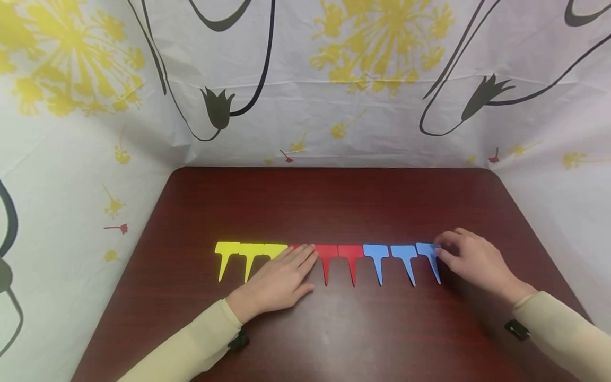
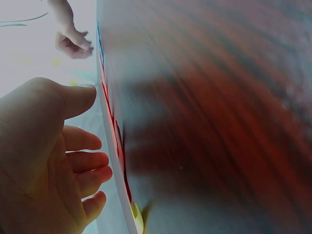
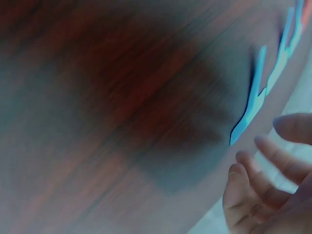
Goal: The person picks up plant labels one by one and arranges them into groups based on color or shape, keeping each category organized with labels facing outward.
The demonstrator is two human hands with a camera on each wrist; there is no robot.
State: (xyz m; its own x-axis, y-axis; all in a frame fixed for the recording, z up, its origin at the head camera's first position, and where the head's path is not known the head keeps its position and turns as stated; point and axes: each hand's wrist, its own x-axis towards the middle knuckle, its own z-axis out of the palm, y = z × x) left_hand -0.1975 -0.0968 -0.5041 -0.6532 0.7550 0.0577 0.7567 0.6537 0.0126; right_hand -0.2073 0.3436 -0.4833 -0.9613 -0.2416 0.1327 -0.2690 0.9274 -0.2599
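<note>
T-shaped plastic plant labels lie in one row across the table, stems toward the person. Three yellow labels (image 1: 227, 248) are at the left, red labels (image 1: 350, 251) in the middle and three blue labels (image 1: 403, 252) at the right. My left hand (image 1: 279, 280), fingers extended, covers most of the leftmost red label and the stem of the third yellow one. In the left wrist view its fingers (image 2: 90, 161) hold nothing. At the row's right end, my right hand (image 1: 477, 260) has loosely bent fingers beside the last blue label (image 3: 251, 109). A gap shows between them in the right wrist view.
The dark reddish-brown wooden table (image 1: 329, 207) has rounded far corners. White cloth (image 1: 296, 122) printed with yellow and grey flowers hangs behind it and along both sides. A dark wrist strap (image 1: 517, 329) shows under the right sleeve.
</note>
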